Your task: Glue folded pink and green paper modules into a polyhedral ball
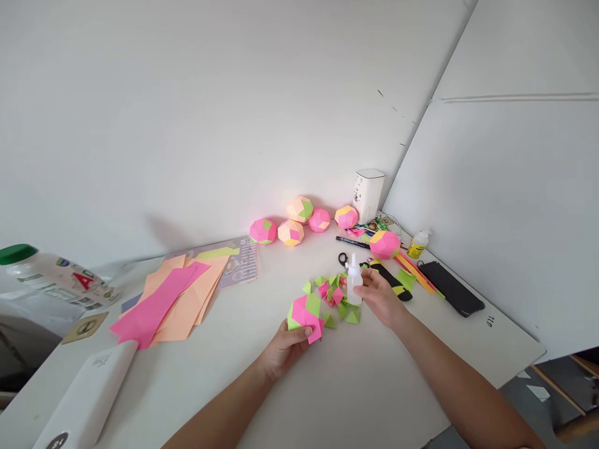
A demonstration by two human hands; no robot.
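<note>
Currently your left hand (286, 349) pinches the pink-green ball (306, 315), thumb on front, above the table (369, 380); your right (378, 298) fingers pinch the bottle (354, 284), upright near green pieces (343, 310).

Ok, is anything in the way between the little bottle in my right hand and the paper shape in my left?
Some small folded pieces, green and pink, lie between the bottle and the paper shape. They look low on the table, so they probably won't block much. Nothing else visible there.
</note>
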